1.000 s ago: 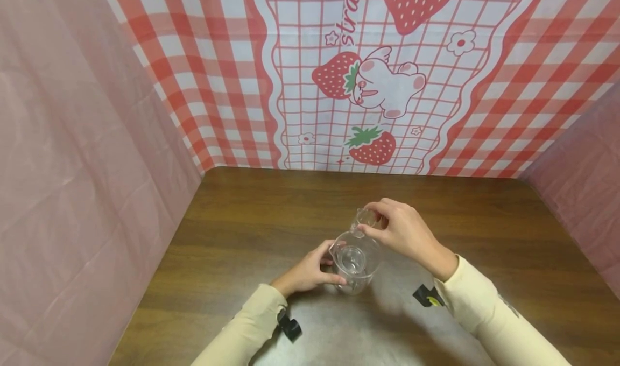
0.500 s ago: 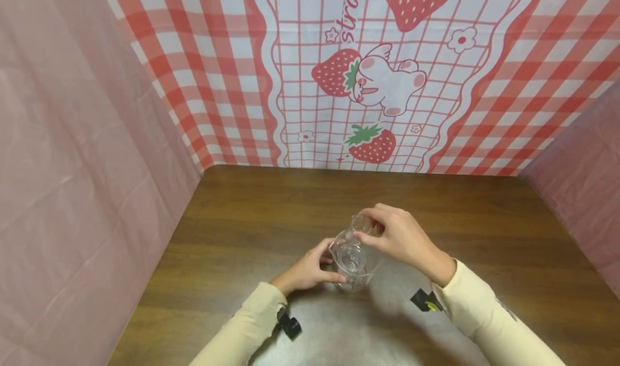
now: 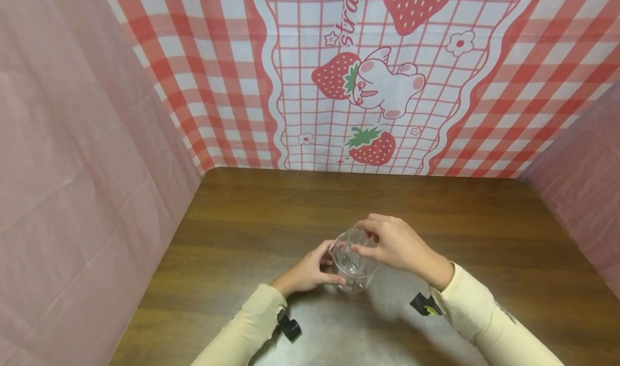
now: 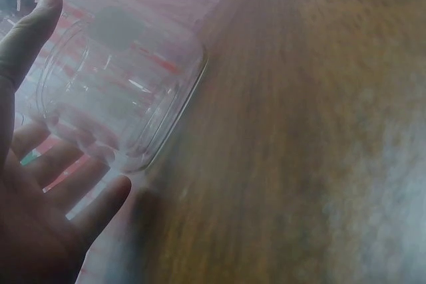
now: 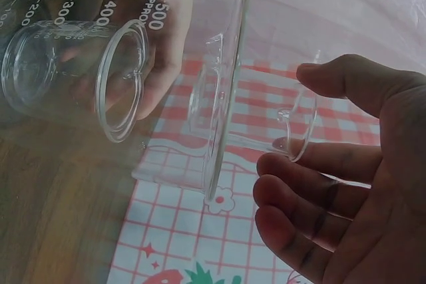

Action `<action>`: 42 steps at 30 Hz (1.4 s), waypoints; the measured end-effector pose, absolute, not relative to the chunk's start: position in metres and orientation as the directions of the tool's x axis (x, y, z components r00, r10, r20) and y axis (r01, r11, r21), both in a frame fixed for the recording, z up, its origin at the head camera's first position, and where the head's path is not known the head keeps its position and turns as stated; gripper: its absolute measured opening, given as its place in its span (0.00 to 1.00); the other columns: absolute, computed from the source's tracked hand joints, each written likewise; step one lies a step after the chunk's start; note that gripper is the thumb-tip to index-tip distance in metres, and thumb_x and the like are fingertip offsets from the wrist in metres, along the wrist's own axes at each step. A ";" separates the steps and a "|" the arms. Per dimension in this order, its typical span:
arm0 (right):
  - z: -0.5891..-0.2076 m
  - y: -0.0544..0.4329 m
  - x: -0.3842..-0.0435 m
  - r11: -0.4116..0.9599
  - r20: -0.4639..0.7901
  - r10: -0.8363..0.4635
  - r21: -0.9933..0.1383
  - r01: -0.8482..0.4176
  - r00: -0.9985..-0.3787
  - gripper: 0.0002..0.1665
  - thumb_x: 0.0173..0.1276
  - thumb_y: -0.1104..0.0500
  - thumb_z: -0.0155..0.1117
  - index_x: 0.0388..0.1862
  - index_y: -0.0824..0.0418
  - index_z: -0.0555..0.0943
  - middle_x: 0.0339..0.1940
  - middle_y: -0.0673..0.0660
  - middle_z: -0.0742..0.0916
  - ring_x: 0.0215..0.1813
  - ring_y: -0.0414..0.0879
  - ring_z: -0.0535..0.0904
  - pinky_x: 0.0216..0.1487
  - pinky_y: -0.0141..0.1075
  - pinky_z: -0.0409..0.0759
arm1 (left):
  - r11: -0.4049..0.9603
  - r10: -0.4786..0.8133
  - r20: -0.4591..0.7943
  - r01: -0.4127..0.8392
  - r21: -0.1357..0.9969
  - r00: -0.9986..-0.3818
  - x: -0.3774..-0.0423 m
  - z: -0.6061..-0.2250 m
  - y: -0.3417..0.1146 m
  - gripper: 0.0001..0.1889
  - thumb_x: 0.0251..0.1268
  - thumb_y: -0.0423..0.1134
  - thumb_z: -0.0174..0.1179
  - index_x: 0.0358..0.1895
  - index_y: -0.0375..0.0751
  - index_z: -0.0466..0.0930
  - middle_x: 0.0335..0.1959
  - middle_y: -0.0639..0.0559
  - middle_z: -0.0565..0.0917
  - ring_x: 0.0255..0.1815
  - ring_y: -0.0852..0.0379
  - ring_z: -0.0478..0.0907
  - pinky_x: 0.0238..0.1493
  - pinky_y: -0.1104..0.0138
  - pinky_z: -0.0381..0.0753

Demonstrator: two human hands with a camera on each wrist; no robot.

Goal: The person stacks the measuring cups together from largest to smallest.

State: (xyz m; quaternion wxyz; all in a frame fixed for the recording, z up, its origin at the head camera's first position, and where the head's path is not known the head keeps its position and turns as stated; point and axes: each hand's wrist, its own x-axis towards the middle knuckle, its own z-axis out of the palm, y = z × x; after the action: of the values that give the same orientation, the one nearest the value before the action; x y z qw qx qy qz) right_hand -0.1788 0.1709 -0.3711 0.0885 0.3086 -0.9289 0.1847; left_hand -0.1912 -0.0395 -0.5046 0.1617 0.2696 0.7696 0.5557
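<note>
A large clear glass beaker (image 3: pixel 356 286) stands on the table, white volume marks on its side up to 500 in the right wrist view. Inside it sits a small glass beaker (image 5: pixel 70 64). My left hand (image 3: pixel 306 270) holds the large beaker from the left, thumb at the near side and fingers at the far side. With thumb and fingertips, my right hand (image 3: pixel 398 243) pinches a second small beaker (image 5: pixel 269 108) near its rim. That beaker's base is within the large beaker's mouth, its rim still outside.
The brown wooden table (image 3: pixel 252 210) has a shiny, light-reflecting patch near the front. A strawberry-print checked cloth (image 3: pixel 310 86) hangs behind it, and pink curtains (image 3: pixel 82 167) flank the sides. Black camera mounts (image 3: pixel 289 325) are on both wrists.
My right hand has moved down and slightly left, bringing the second small beaker from above the large beaker's rim into its mouth. My left hand has stayed in place.
</note>
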 end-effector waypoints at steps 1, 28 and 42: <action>-0.371 0.171 -0.179 0.741 0.271 -0.544 -0.289 -0.606 -0.794 0.20 0.52 0.52 0.78 0.41 0.61 0.85 0.26 0.48 0.82 0.25 0.36 0.72 0.25 0.25 0.70 | 0.236 0.595 0.052 0.236 0.943 -0.802 -0.191 -0.505 -0.040 0.40 0.52 0.36 0.73 0.69 0.40 0.62 0.67 0.42 0.72 0.64 0.46 0.74 0.64 0.64 0.77; -0.383 0.165 -0.180 0.748 0.168 -0.596 -0.241 -0.619 -0.786 0.23 0.51 0.51 0.79 0.43 0.63 0.86 0.31 0.51 0.84 0.24 0.33 0.68 0.23 0.23 0.69 | 0.245 0.599 0.051 0.243 0.939 -0.799 -0.191 -0.506 -0.041 0.41 0.52 0.36 0.73 0.69 0.39 0.62 0.67 0.41 0.72 0.63 0.46 0.75 0.65 0.62 0.77; -0.390 0.162 -0.179 0.745 0.151 -0.624 -0.182 -0.642 -0.767 0.21 0.50 0.51 0.78 0.40 0.60 0.86 0.29 0.48 0.83 0.26 0.34 0.73 0.26 0.26 0.75 | 0.250 0.602 0.037 0.232 0.940 -0.798 -0.191 -0.504 -0.041 0.41 0.52 0.36 0.73 0.70 0.39 0.61 0.67 0.41 0.72 0.63 0.46 0.75 0.65 0.62 0.76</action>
State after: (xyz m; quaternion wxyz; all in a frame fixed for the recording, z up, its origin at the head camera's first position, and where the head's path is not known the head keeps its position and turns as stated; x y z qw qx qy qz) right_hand -0.1794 0.1616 -0.3899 0.0402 0.3393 -0.9331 0.1121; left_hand -0.1908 -0.0415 -0.5045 0.1682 0.2700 0.7724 0.5498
